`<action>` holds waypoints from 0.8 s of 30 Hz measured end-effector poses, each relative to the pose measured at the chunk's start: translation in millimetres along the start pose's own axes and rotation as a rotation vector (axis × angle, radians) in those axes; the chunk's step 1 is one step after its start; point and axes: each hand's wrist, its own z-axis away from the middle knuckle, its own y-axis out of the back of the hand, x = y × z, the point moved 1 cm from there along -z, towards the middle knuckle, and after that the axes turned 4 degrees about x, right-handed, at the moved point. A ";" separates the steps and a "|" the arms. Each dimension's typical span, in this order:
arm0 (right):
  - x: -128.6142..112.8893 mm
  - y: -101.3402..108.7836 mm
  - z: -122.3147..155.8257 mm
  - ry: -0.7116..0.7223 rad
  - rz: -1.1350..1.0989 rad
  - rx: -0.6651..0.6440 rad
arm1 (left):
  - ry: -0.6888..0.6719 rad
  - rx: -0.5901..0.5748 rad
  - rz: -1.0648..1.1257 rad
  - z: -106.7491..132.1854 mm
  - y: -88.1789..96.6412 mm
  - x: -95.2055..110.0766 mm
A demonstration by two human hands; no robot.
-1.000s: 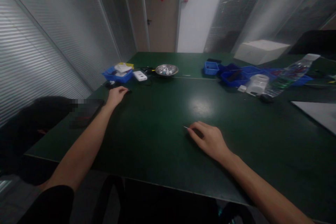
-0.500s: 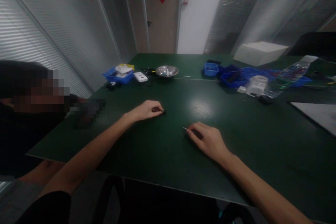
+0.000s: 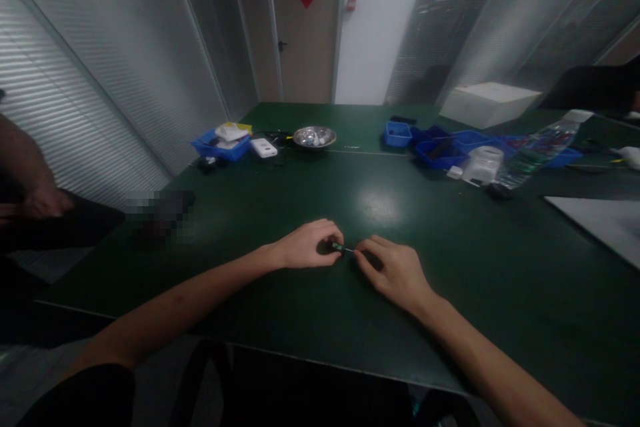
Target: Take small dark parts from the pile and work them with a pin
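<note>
Over the dark green table (image 3: 280, 313), my left hand (image 3: 307, 245) pinches a small dark and green piece (image 3: 337, 247) that looks like a tiny circuit board. To its right, my right hand (image 3: 399, 271) grips a thin silvery pin-like thing (image 3: 349, 251) between thumb and fingers. The pin points left and its tip is at the right end of the green piece. Whether the two actually touch is too small to tell. The curled fingers hide the rest of both things.
Farther back stand a metal bowl (image 3: 315, 138), a blue basket (image 3: 220, 147) and a white device (image 3: 264, 148). Blue bins (image 3: 440, 152), a clear bottle (image 3: 537, 150) and a white box (image 3: 490, 104) lie back right. Another person's hand (image 3: 47, 202) shows at far left.
My left hand has come right and nearer with the small piece, up to the pin. My right hand has hardly moved. The person at the left has leaned back from the table.
</note>
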 end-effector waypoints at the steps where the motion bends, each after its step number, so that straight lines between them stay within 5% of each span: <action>1: -0.4 0.5 0.1 0.000 0.000 -0.001 | -0.004 -0.001 0.000 -0.2 -0.2 0.5; 24: -14.2 -8.9 -6.2 0.073 -0.065 0.012 | -0.037 -0.024 0.033 -0.7 -2.9 -3.4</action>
